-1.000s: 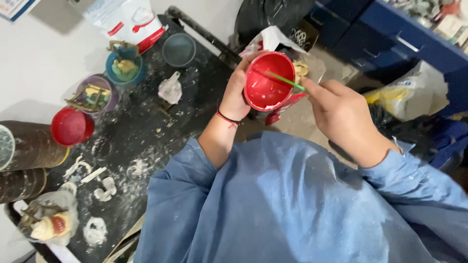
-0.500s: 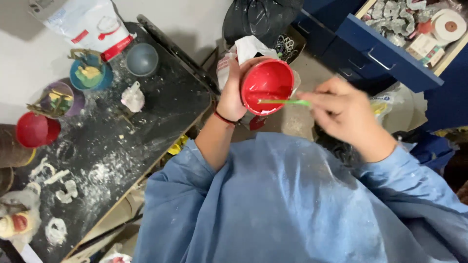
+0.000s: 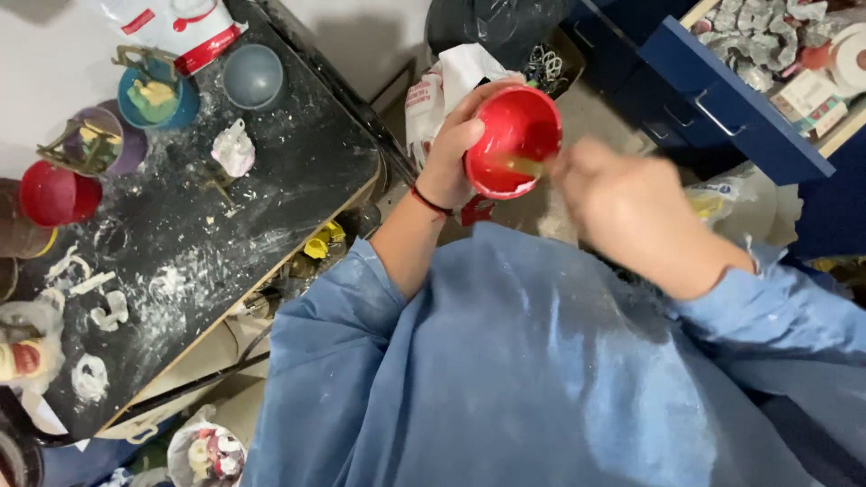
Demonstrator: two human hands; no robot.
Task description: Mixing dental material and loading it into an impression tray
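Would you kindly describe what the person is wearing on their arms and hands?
Both hands are bare, without gloves. The left hand has a thin dark-and-red cord bracelet at the wrist. A loose blue smock dusted with white powder covers both arms; its left sleeve is pushed up toward the elbow, while its right sleeve reaches the wrist of the blurred right hand.

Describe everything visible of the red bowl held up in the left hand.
The small round red bowl looks like soft, glossy rubber or plastic, smooth inside with a pale smear on its wall. It is held in the air, tilted so its opening faces the camera, above the blue smock and off the black table. The left hand grips its rim and side. A thin green stick reaches into it from the blurred right hand.
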